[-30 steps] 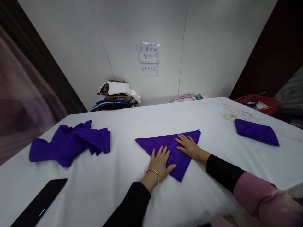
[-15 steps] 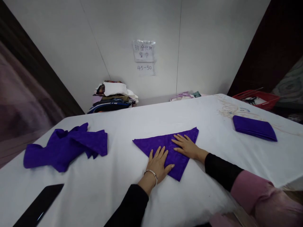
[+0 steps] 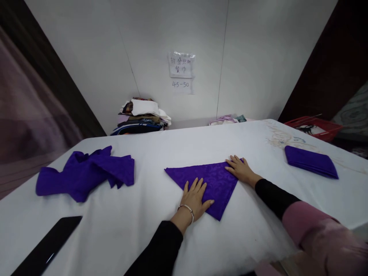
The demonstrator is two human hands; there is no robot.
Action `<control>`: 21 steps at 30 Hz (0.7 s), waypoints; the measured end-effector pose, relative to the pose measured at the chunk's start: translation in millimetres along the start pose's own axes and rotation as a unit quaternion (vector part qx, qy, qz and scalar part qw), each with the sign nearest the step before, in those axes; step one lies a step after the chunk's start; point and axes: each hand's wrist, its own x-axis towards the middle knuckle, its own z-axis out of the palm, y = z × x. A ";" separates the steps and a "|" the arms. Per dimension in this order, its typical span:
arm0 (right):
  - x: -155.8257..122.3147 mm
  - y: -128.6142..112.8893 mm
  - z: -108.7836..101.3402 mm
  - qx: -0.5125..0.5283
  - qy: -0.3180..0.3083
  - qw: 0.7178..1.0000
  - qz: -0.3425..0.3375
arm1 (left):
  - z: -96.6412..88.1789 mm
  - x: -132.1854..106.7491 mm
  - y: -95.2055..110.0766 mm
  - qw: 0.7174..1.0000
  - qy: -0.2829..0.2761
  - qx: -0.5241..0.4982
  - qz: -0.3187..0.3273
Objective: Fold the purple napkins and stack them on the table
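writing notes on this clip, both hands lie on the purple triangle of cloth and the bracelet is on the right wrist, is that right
Not quite: in the head view the bracelet is on the left wrist. The left hand and right hand do both lie on the purple triangle.

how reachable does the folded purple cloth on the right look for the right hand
Likely yes: the right hand lies open on the far right corner of the purple triangle, and only white tablecloth shows between it and the folded purple cloth, though it may take a stretch.
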 end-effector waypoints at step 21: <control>-13.6 17.9 -7.5 0.048 -0.022 0.996 0.066 | 0.3 7.0 -4.3 0.999 -0.005 0.051 0.001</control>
